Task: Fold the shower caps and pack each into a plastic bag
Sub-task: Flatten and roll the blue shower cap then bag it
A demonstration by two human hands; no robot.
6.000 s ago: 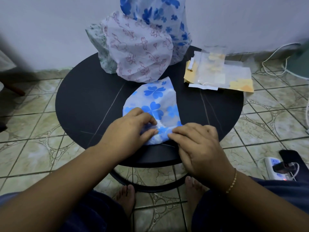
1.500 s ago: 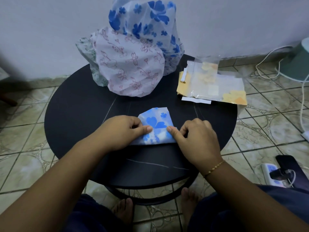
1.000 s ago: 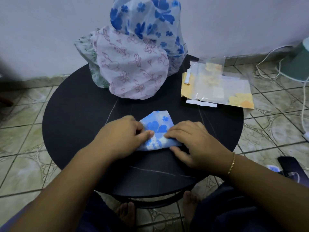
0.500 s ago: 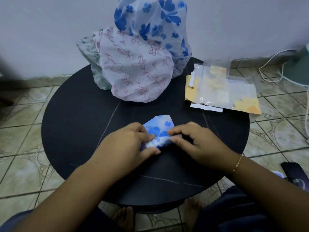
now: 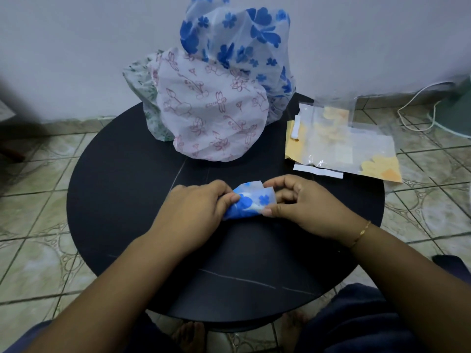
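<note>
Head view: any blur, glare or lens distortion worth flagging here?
Head view: dim, bluish light; left edge smeared; wide-angle bends the floor tiles and round table; small glints on the plastic bags; both hands and the folded cap read sharp.

Two hands hold a small folded shower cap (image 5: 251, 203) with blue flowers on a round black table (image 5: 122, 200). The left hand (image 5: 196, 212) grips its left end, and the right hand (image 5: 303, 205) pinches its right end. It may be lifted a bit off the table; that part is hard to see. Behind it sits a pile of puffy shower caps (image 5: 216, 98) (pink, blue and green prints). Clear plastic bags (image 5: 341, 141) lie at the right.
</note>
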